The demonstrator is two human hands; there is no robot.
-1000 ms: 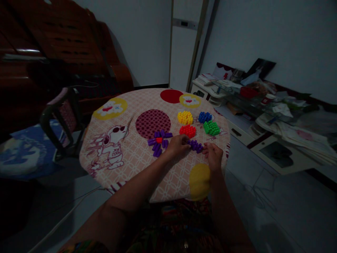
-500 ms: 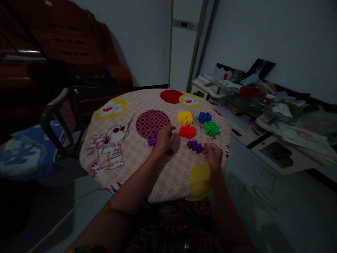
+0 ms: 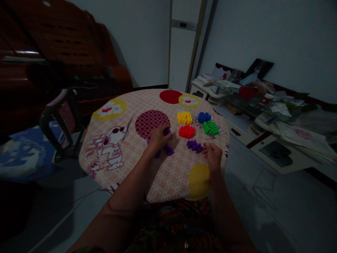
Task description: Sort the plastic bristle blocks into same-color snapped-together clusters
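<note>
My left hand (image 3: 159, 137) is over loose purple building blocks (image 3: 168, 151) left of the middle of the table. Its thumb and forefinger close on one purple block (image 3: 166, 131), partly hidden by the fingers. On the right, my right hand (image 3: 212, 154) is curled, its fingertips at the near right end of a row of studded purple blocks (image 3: 194, 146). Beyond that row lie a red block cluster (image 3: 187, 131), a yellow one (image 3: 184, 118), a blue one (image 3: 204, 117) and a green one (image 3: 211, 128).
A patterned cloth covers the round table (image 3: 118, 179). To the left are a chair (image 3: 61, 119) and a wooden bench (image 3: 65, 45). A cluttered low cabinet (image 3: 237, 135) runs along the right wall. A tall white unit (image 3: 181, 52) stands behind.
My left hand has shifted slightly left and up, and a purple block now shows between its fingers. My right hand and the coloured clusters are nearly unchanged.
</note>
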